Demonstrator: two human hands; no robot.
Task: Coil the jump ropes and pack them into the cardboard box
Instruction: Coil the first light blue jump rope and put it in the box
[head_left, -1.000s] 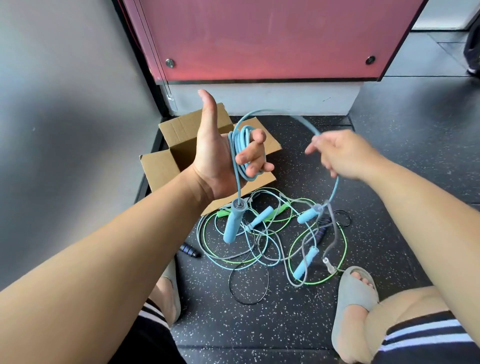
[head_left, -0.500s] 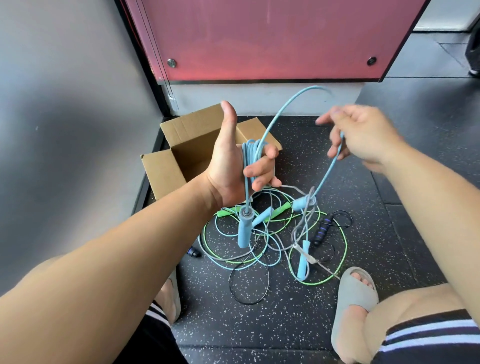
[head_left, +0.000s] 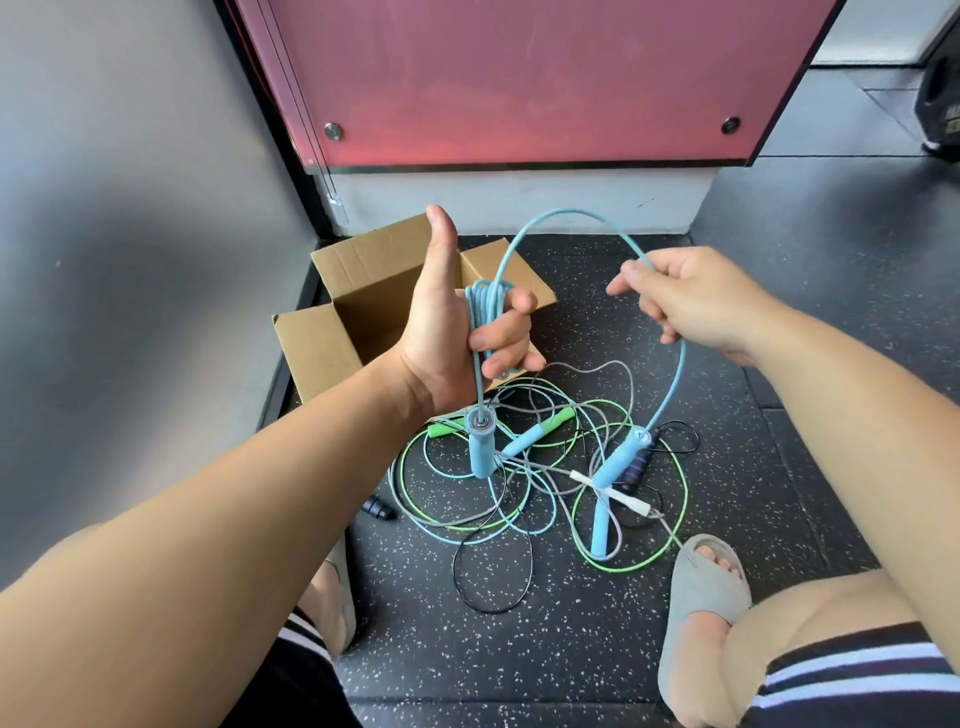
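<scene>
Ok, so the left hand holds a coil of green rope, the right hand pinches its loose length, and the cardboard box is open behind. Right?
Not quite: the coil in the left hand is the blue rope, not green, as the head view shows. The green rope lies on the floor. The right hand does pinch the loose length, and the cardboard box stands open behind.

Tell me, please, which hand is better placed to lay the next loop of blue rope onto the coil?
The right hand: it pinches the free span of the blue rope, while the left hand is full, gripping the coil.
</scene>
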